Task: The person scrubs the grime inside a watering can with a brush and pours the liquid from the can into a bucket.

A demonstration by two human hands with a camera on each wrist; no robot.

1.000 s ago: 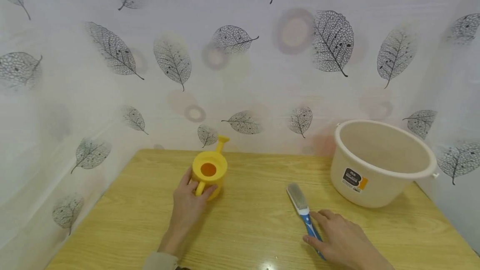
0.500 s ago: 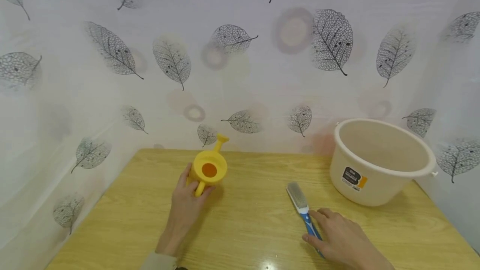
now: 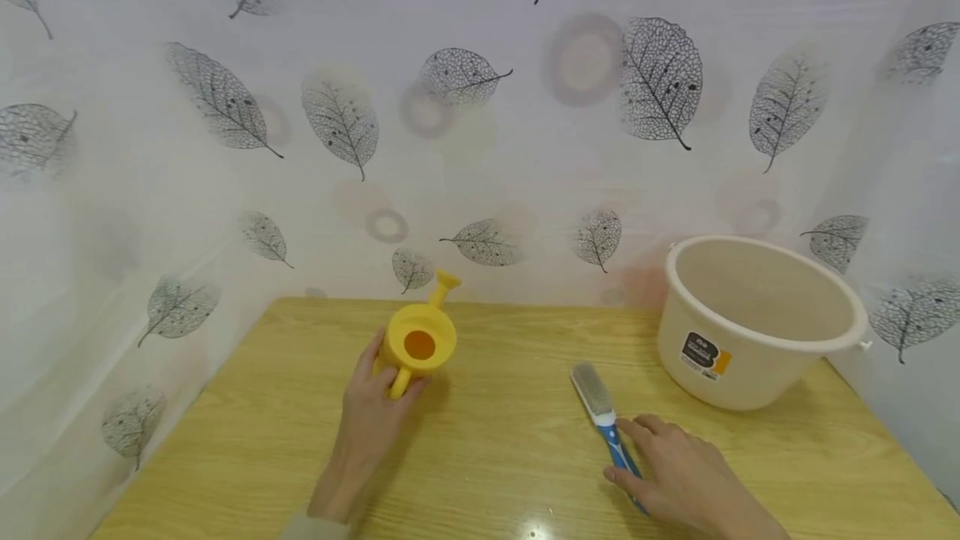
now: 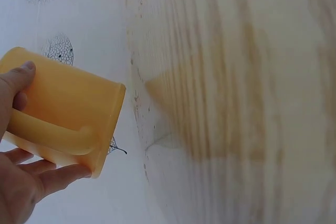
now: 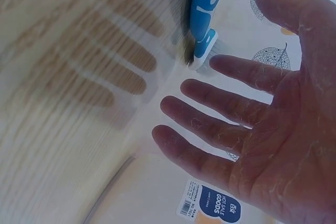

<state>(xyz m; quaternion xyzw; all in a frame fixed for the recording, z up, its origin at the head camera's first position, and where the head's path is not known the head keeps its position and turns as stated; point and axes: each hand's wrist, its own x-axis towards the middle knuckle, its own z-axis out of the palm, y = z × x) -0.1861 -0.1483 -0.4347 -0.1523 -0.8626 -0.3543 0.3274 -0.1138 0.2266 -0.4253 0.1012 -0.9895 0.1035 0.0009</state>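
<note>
So the left hand [image 3: 372, 415] has its fingers curled round the little yellow watering can [image 3: 418, 344], thumb on one side and fingers under the handle; the can looks tipped a bit and lifted off the wooden surface [image 3: 495, 448], towards the back left, spout pointing at the wall; the right hand [image 3: 678, 477] is spread flat with fingers straight, gripping nothing, hovering over the blue handle of the brush [image 3: 600, 407]; the brush lies on the surface, bristle end pointing away; a cream plastic tub [image 3: 757, 327] sits back right, well apart from the can.
</note>
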